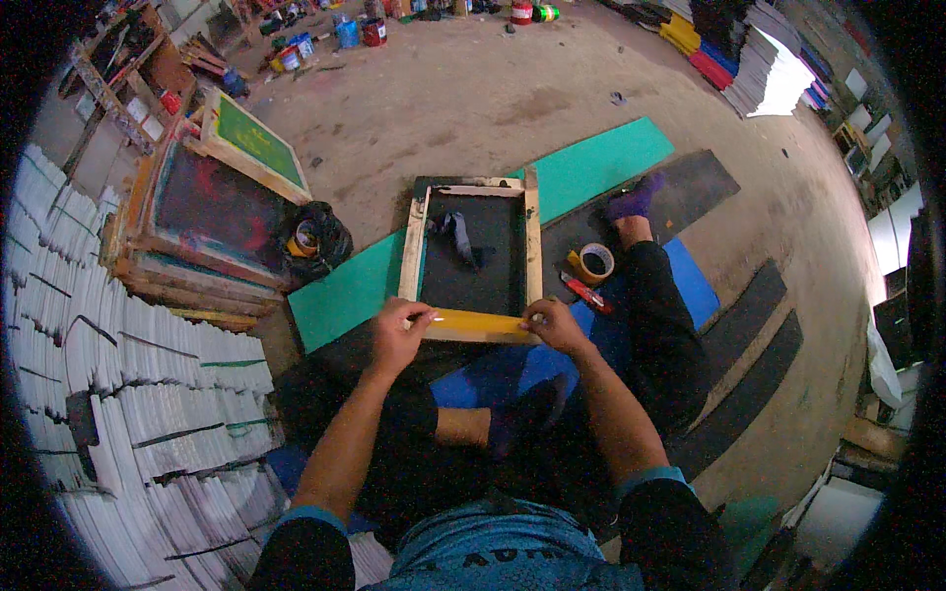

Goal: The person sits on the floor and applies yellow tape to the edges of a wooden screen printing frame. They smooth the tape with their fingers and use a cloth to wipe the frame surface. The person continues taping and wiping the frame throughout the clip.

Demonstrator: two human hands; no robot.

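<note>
Concrete floor [443,108] spreads through a cluttered room, with strapped stacks of white sheets [187,394] along its left edge. On it lie a green mat [616,163], a blue mat [695,286] and dark mats [744,389]. A wooden frame [533,246] sits across the green mat's near edge. Work in hand looks like taping the frame's near bar: the left hand [397,330] and right hand [560,325] each have fingers pinched on 1 end of a yellow tape strip [480,323], stretched along that bar; whether it is stuck down, I cannot tell. Pressing it on would call for even tension and alignment with the bar's edge. Right of the frame, a tape roll [596,277] rests just beside a red cutter [586,293], near the blue mat's far edge.
</note>
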